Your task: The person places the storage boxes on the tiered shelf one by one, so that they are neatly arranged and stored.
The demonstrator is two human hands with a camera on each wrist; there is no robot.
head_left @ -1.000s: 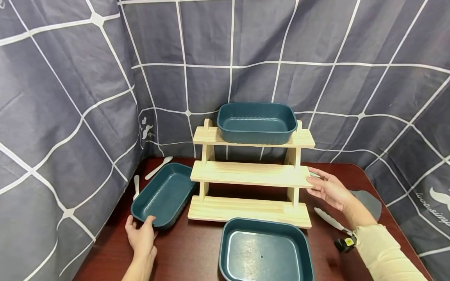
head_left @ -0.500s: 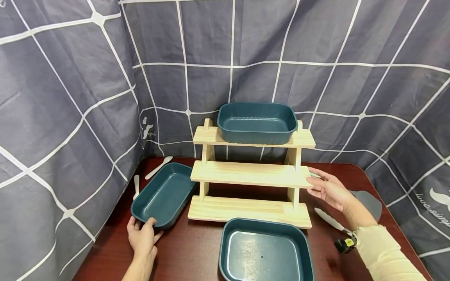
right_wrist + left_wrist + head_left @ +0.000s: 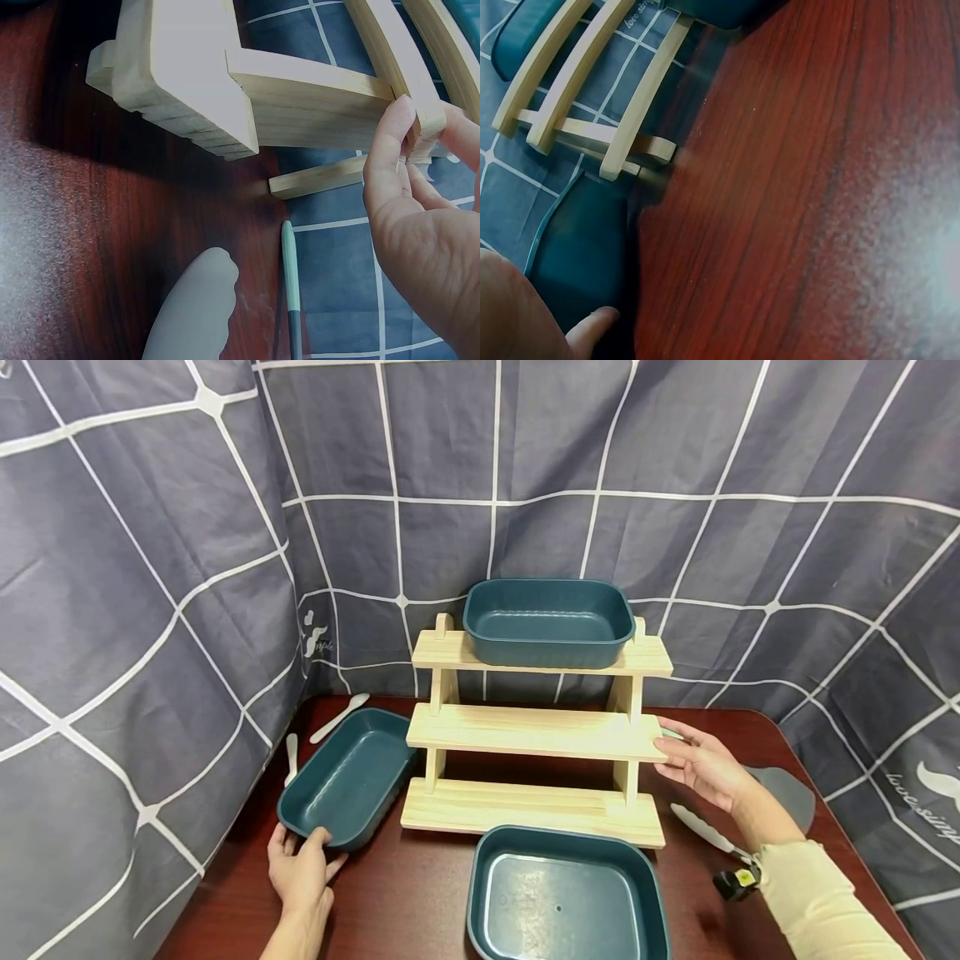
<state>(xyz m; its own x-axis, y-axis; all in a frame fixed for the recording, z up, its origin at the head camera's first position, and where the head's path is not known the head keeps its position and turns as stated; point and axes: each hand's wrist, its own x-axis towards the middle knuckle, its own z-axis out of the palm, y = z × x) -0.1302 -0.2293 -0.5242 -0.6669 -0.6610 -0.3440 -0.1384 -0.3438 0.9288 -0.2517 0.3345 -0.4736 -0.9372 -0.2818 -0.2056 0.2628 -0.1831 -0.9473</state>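
My left hand (image 3: 300,878) grips the near end of a dark teal rectangular tub (image 3: 352,777), which lies slantwise left of a wooden stand (image 3: 525,731). In the left wrist view a fingertip (image 3: 604,315) lies against the tub's outer wall. The stand has three stepped shelves. My right hand (image 3: 701,768) pinches the right end of its middle shelf, and the right wrist view shows a finger (image 3: 397,124) and the shelf end (image 3: 424,124) close up. A second teal tub (image 3: 551,643) sits on the top shelf.
A larger teal tub (image 3: 562,902) stands in front of the stand. Two white spoon-like utensils (image 3: 337,718) lie behind the left tub. On the right lie a white-handled utensil (image 3: 705,829), a grey flat blade (image 3: 786,793) and a pale green handle (image 3: 291,266). Grid-patterned cloth (image 3: 555,468) surrounds the table.
My left hand's fingers have shifted slightly on the tub's rim, and its near end has moved a touch to the left. The right hand and the stand have stayed put.
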